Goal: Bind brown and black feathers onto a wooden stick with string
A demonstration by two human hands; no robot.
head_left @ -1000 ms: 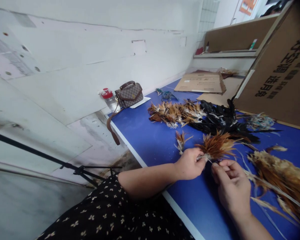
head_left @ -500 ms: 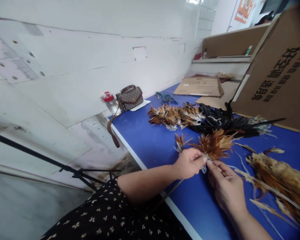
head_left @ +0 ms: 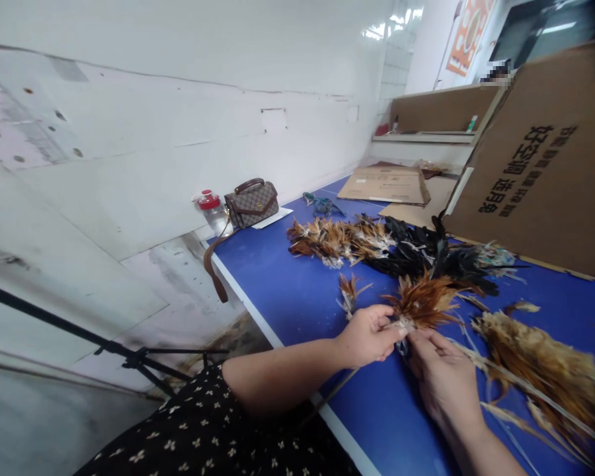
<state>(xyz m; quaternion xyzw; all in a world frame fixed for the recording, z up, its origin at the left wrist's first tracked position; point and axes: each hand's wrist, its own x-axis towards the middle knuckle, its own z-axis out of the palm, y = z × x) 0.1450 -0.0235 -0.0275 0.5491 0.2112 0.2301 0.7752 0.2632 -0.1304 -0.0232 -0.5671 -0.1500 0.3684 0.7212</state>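
Between my two hands is a bunch of reddish-brown feathers (head_left: 424,301), its tips fanned out away from me and its pale base pinched in the fingers. My left hand (head_left: 369,336) closes on the base from the left. From the right, my right hand (head_left: 443,370) grips the same base with thumb and fingers. A smaller tuft of brown feathers (head_left: 348,295) lies on the table just beyond my left hand. To the right of my right hand rests a large pile of tan and brown feathers (head_left: 540,360), with long pale quills sticking out toward me.
Brown feather bunches (head_left: 337,241) and black feathers (head_left: 426,254) lie in a row across the blue table (head_left: 258,264). Behind them stand a large cardboard panel (head_left: 540,172) and flat cardboard (head_left: 384,184). A handbag (head_left: 252,203) and red-capped bottle (head_left: 213,211) sit at the far left corner.
The view has shifted slightly, so the scene sits lower and further left. Both hands keep hold of the feather bunch, with only slight finger movement.
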